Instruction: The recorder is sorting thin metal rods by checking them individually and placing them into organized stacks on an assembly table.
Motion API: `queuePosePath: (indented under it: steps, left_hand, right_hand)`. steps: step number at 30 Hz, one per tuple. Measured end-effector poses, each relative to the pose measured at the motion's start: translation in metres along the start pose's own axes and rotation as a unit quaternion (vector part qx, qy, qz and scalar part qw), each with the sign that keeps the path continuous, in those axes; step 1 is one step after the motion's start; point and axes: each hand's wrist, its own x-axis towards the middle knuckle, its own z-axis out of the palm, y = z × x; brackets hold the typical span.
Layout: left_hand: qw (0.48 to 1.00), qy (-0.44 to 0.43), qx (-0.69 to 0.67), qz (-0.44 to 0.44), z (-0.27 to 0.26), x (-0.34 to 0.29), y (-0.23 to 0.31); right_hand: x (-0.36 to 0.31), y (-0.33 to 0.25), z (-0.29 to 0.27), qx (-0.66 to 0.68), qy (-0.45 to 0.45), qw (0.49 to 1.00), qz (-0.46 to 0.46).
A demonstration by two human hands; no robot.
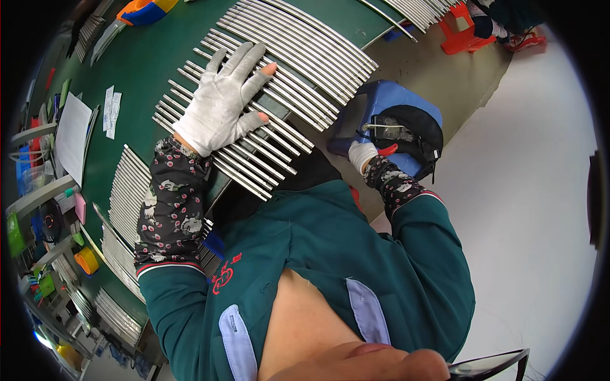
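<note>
My left hand (219,105), in a white glove with bare thumb and index fingertips, lies flat with fingers spread on a row of thin metal rods (298,54). The silvery rods lie side by side on a green table (159,47), some ends staggered near my hand. My right hand (362,156), also white-gloved, is low at the right against a blue plastic seat or box (389,95). A red curved piece (387,150) is beside it. The fingers of that hand are mostly hidden, so I cannot tell what they hold.
On the blue piece rests a black bag (416,127). More metal rods (127,190) lie at the left. Paper sheets (73,136), paper slips (112,111) and a yellow-blue tape dispenser (146,9) are on the table. A red stool (464,32) and another person's feet are at the far right.
</note>
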Motion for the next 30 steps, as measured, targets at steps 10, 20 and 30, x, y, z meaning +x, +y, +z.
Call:
queuePosePath:
  steps: [10,20,30]
  left_hand:
    - [1.0,0.01,0.011,0.002,0.007,0.001,0.009]
    - [1.0,0.004,0.018,-0.001,0.001,-0.001,0.01]
    - [1.0,-0.005,0.01,-0.007,-0.031,-0.013,0.006]
  right_hand:
    - [-0.082,0.046,-0.013,0.075,-0.183,0.973,-0.123]
    - [-0.147,0.08,-0.101,0.039,-0.352,0.916,-0.189]
    - [-0.083,0.046,-0.212,0.3,-0.342,0.885,-0.098]
